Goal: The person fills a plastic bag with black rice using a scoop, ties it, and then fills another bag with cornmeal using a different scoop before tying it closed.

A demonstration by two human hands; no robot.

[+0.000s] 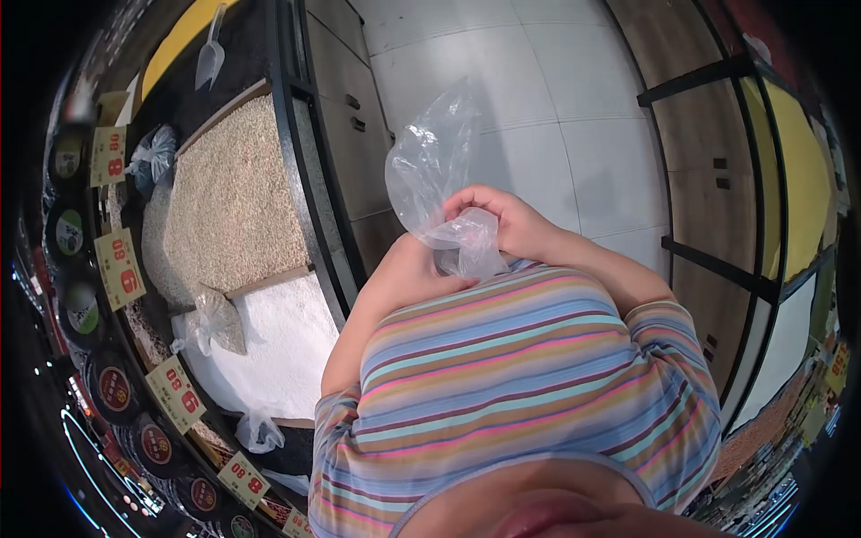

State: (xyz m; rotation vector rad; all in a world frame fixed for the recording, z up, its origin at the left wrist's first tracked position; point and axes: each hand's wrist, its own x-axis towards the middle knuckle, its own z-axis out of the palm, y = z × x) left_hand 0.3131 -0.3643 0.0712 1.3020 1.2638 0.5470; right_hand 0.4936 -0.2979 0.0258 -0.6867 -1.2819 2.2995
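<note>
One bag: clear, thin plastic bag (430, 161), empty as far as shows, held in front of the chest above the floor; its top stands loose and crumpled, and its lower part is bunched between the hands.
Grip, right: the right hand (498, 222) has its fingers curled shut on the bunched film.
Grip, left: the left hand (429, 260) is mostly hidden behind the film; it touches the bag, but whether its fingers close on it I cannot tell.
Body: a striped shirt (520, 377) fills the lower middle of the view.
Bins: a grain bin (235, 193) and a rice bin (278, 345) lie to the left, apart from both hands.
Around the bins: a filled bag (220, 318) lies where the two bins meet, a scoop (209, 58) rests at the far end, and price tags (119, 269) line the outer rim.
Floor: pale tiles (538, 90) ahead.
Risk: the film looks slick and flimsy, so a loose pinch could let it slip, and a hard pull between the hands could tear it.
</note>
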